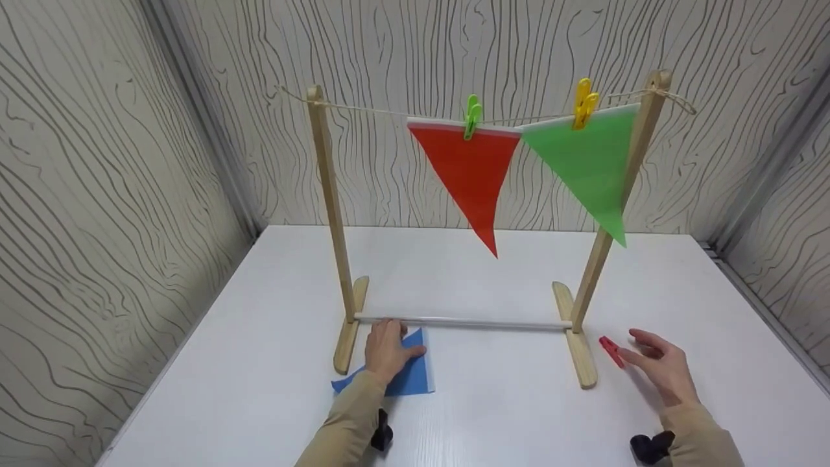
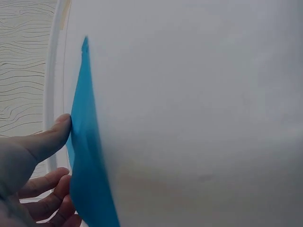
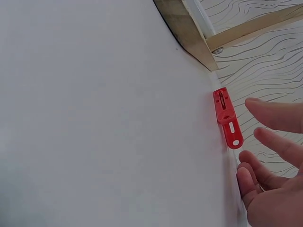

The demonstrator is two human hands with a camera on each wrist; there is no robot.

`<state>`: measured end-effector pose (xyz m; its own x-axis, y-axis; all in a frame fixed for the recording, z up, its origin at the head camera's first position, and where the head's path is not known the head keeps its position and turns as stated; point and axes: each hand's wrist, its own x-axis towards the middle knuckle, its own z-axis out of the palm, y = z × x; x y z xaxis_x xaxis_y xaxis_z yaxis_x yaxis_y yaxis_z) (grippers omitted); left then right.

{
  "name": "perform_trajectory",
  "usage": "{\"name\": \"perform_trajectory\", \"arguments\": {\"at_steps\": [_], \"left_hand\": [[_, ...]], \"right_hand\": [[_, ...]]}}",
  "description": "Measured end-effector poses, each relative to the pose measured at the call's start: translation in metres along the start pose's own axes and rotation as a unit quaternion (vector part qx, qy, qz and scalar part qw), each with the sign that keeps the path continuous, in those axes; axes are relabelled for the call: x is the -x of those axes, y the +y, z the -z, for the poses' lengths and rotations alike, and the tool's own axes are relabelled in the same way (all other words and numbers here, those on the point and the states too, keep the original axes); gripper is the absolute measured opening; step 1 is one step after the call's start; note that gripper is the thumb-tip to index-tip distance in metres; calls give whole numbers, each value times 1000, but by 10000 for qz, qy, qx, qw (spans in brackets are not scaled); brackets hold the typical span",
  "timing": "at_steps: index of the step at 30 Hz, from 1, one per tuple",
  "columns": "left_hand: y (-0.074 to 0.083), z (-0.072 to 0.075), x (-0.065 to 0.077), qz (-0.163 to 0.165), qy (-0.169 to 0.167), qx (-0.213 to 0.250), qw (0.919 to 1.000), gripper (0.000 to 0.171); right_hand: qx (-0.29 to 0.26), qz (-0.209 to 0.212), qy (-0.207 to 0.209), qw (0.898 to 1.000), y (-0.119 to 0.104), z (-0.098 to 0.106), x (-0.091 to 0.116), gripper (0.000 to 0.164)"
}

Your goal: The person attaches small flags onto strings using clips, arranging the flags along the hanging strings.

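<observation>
Left hand (image 1: 386,350) presses flat blue triangular flag (image 1: 410,376).

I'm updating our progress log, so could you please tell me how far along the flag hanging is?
Done: the red flag and green flag hang on the string, pegged by a green clip and a yellow clip. In hand: the left hand rests on the blue flag; the right hand reaches beside the red clip. Left: hanging and pegging the blue flag.

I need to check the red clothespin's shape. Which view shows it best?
The right wrist view: the red clothespin lies large and sharp on the table, apart from the right hand's fingers. The head view shows it small; the left wrist view misses it.
</observation>
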<state>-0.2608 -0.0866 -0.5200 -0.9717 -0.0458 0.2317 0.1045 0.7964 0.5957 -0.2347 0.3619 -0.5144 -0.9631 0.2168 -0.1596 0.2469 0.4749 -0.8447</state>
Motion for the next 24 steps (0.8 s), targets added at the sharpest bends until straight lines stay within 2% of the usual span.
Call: {"name": "perform_trajectory", "arguments": {"at_steps": [8,15,24], "left_hand": [[2,1,-2,95,-122,116,9998,39],[2,1,-3,124,-81,183,9997,35],[3,3,-3,174,-260,280,9991,31]], "right_hand": [[316,192,-126,9992,3,5,-2,71],[978,693,-218,9926,5,10,-2,65],[1122,560,-324,9916,3,12,-4,69]]}}
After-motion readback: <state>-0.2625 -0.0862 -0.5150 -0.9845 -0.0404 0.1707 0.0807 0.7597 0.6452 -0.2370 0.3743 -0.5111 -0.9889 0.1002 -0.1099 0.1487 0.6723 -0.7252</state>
